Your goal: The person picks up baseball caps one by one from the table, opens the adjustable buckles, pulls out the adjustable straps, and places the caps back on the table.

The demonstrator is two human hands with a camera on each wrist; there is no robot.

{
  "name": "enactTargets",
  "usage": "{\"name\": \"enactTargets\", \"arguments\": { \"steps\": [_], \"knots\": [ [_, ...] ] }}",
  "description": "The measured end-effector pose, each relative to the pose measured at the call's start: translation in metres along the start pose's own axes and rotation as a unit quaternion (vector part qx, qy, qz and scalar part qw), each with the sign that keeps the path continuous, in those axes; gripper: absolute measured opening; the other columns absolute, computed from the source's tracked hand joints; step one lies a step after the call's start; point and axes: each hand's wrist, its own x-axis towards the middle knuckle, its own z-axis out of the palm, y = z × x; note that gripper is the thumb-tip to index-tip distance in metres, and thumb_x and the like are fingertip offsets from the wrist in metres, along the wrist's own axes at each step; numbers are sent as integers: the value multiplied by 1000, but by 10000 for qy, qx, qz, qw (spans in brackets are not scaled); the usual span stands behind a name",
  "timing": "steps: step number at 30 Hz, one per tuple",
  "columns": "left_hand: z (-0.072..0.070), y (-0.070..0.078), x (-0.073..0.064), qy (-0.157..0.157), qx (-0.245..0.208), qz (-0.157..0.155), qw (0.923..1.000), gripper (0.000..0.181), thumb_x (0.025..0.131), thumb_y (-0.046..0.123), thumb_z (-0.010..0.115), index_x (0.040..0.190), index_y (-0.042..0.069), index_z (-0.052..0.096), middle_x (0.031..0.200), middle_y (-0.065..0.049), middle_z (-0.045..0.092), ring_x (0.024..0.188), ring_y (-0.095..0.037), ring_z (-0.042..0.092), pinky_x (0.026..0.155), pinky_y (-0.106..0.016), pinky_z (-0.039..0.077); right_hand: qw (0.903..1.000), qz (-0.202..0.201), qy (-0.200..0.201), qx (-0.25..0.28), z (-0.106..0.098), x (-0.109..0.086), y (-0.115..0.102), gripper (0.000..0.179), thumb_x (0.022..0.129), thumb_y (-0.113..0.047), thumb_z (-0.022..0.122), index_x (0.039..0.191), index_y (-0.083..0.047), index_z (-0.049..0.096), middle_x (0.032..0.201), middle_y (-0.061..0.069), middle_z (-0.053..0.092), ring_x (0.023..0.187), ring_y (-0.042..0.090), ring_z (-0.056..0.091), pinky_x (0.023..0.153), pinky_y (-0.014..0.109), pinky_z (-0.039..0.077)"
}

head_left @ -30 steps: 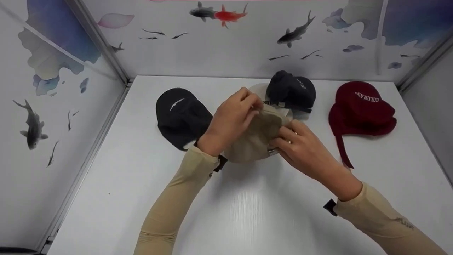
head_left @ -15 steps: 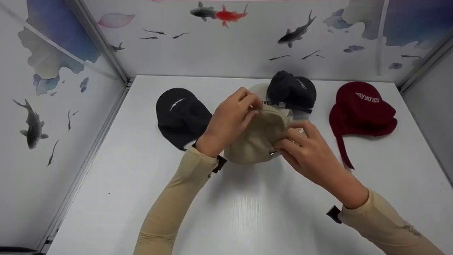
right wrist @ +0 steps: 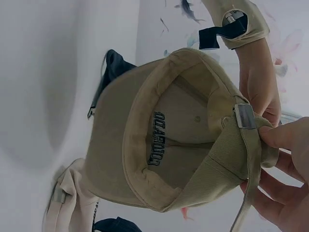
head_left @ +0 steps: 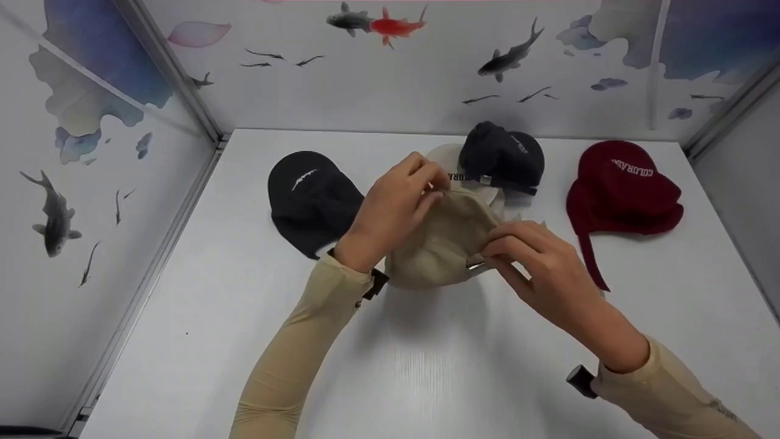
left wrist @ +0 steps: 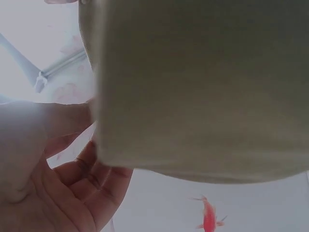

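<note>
Both hands hold a beige baseball cap (head_left: 426, 259) above the table. My left hand (head_left: 393, 210) pinches its edge at the upper left in the head view; cloth fills most of the left wrist view beside the left fingers (left wrist: 101, 188). On the other side, my right hand (head_left: 548, 274) pinches the back strap (right wrist: 252, 164) between thumb and fingers, close to a metal buckle (right wrist: 245, 116). The strap's end hangs loose in the right wrist view, where the cap's hollow faces the camera and dark raised lettering (right wrist: 157, 138) shows inside.
Behind the held cap lies a cream cap (head_left: 445, 160), partly covered by a navy cap (head_left: 503, 158). A black cap (head_left: 311, 198) lies to the left. At the right is a dark red cap (head_left: 627, 189), its strap trailing forward. Printed panels (head_left: 396, 79) enclose the white table (head_left: 402, 390).
My right hand has shifted right and slightly toward me, its fingers still at the cap's strap. The cap's lower part has sunk a little. My left hand has stayed nearly still.
</note>
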Motion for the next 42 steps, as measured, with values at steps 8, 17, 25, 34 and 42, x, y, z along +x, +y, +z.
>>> {"name": "enactTargets", "arguments": {
  "steps": [8,17,25,34,42],
  "knots": [
    [11,-6,0,-277,-99,-180,9994,11,97,21,64,104,13,67,107,-6,63,102,-17,66,90,-27,54,9994,278,-105,165,1,-5,3,26,76,6,82,93,-9,70,101,0,69,89,10,65,75,12,51],
    [22,-11,-5,-422,22,-400,9983,10,98,21,63,104,13,67,107,-4,62,102,-16,67,88,-28,55,9973,625,-197,323,7,-11,12,22,79,4,79,94,-9,69,100,-2,68,84,4,66,72,8,53],
    [18,2,-20,48,394,-98,9992,11,95,19,68,105,14,68,109,-2,61,102,-18,61,89,-29,53,9955,802,-203,468,10,-12,14,20,81,5,77,94,-9,69,100,-3,68,83,3,68,69,9,54],
    [13,25,-41,-411,36,220,9989,9,99,23,63,98,15,67,92,5,68,79,-8,62,71,-27,53,9941,976,-139,441,12,-11,14,18,82,4,76,93,-8,69,98,-2,67,82,5,69,68,9,55],
    [23,31,-53,-1062,39,-117,9943,12,100,28,60,97,18,66,87,8,70,79,-8,62,72,-29,53,9918,1198,-131,414,18,-11,13,17,84,4,75,96,-7,67,94,0,67,82,8,70,68,8,54]
  ]
}}
